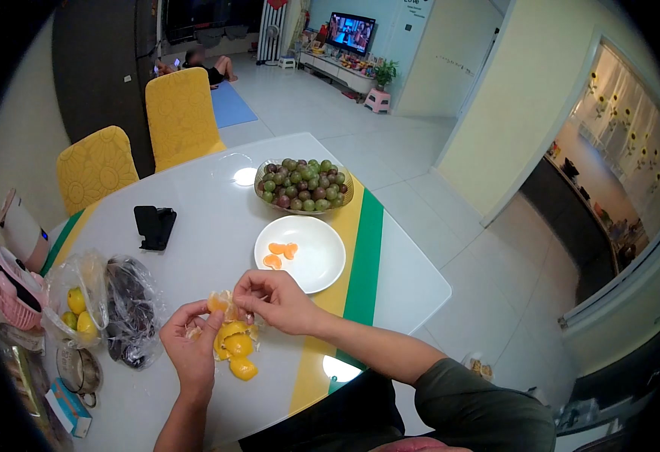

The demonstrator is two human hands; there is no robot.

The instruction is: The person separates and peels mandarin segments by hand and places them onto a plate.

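L: your left hand (pixel 188 348) clamped on the peeled orange mandarin chunk (pixel 220 303) | R: your right hand (pixel 275 300) at its right edge, can't tell if pinching | chunk held near curled yellow rind scraps (pixel 238 346) (round white plate (pixel 318 260) beyond)

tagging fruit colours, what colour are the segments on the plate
The segments are orange, seen best in the head view.
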